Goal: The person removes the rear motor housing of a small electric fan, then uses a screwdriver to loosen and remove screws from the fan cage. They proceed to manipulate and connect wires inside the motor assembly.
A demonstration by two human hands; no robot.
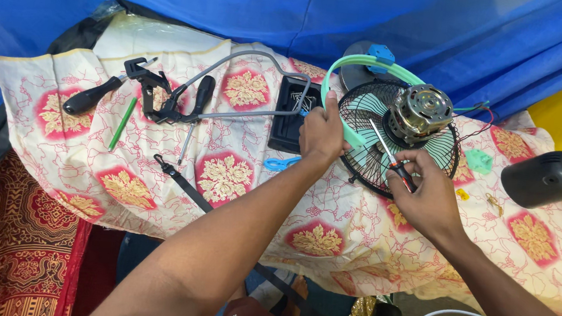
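Note:
A black wire fan guard with a bare metal motor on it stands on the patterned cloth. A mint-green plastic ring curves around its left and top edge. My left hand grips that green ring at the guard's left side. My right hand holds a screwdriver with a red and black handle; its shaft points up toward the motor's base.
A hacksaw, a black-handled tool, a green pencil-like stick, a black strap and a black tray lie to the left. A black rounded housing sits at the right, near small green and yellow parts. Blue tarp hangs behind.

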